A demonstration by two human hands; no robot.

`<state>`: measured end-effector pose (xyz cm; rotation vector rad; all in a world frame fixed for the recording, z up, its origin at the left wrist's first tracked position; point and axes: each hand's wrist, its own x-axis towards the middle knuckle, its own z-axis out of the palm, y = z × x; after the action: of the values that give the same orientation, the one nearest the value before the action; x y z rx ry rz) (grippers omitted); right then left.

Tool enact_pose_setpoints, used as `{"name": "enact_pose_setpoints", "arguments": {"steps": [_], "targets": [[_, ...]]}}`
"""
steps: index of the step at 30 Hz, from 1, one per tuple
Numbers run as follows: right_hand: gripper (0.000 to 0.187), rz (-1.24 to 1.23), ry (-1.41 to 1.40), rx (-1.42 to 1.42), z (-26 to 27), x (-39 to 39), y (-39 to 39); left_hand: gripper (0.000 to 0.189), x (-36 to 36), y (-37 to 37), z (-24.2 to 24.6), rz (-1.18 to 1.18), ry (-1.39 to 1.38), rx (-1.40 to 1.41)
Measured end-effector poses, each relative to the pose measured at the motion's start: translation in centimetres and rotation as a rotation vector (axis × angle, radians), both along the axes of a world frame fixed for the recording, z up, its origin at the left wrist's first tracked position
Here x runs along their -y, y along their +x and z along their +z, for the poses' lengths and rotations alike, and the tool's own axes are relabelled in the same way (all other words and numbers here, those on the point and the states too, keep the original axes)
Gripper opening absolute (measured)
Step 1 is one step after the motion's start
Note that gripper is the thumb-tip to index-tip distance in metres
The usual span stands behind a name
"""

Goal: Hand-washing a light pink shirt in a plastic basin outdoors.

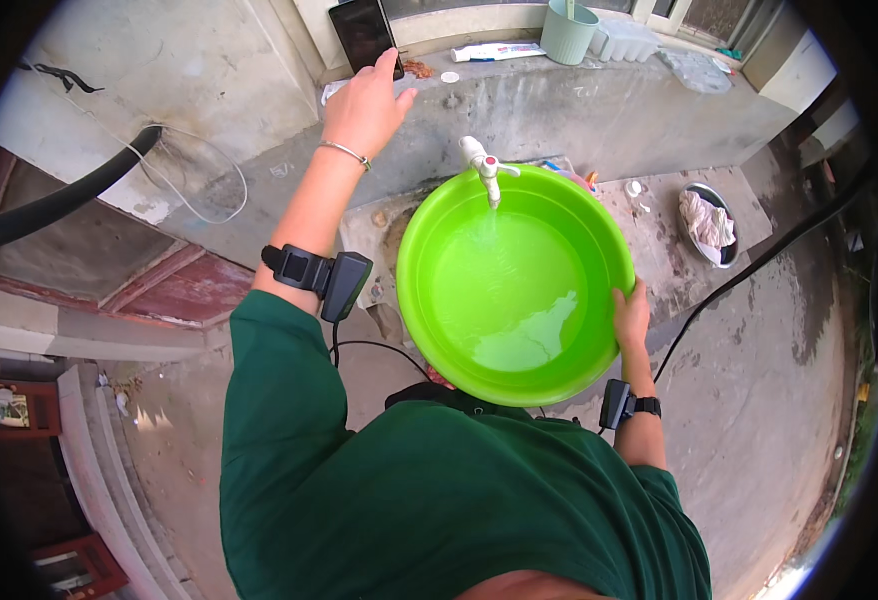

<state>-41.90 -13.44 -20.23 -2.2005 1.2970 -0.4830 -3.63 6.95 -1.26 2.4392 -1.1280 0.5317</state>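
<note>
A bright green plastic basin [446, 352] is under a white tap [489, 176] with a red-centred lever, and a thin stream of water falls into it. Clear water covers its bottom. My right hand [631, 315] holds the basin's right side, thumb over the rim and fingers outside. My left hand [370, 105] reaches up to a dark smartphone [364, 34] propped on the window ledge. Its index finger lies over the lower part of the screen; contact cannot be made out. The thumb stands apart, and nothing is in that hand.
On the concrete ledge [439, 97] lie a toothpaste tube [499, 52], a pale green cup [568, 34] and a clear plastic tray [625, 41]. A metal bowl with cloth [709, 221] sits on the slab at right. A black hose [63, 191] sticks out at left.
</note>
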Motion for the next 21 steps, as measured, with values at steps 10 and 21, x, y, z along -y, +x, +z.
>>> {"name": "enact_pose_setpoints", "arguments": {"steps": [10, 21], "targets": [[0.047, -0.016, 0.052, 0.029, 0.0, 0.0, -0.2, 0.056, 1.4, 2.9, 3.0, 0.227, 0.291, 0.087], [0.045, -0.025, 0.031, 0.041, -0.4, 0.1, -0.2, 0.060, 3.4, 5.4, 3.0, 0.241, 0.435, 0.206]]}}
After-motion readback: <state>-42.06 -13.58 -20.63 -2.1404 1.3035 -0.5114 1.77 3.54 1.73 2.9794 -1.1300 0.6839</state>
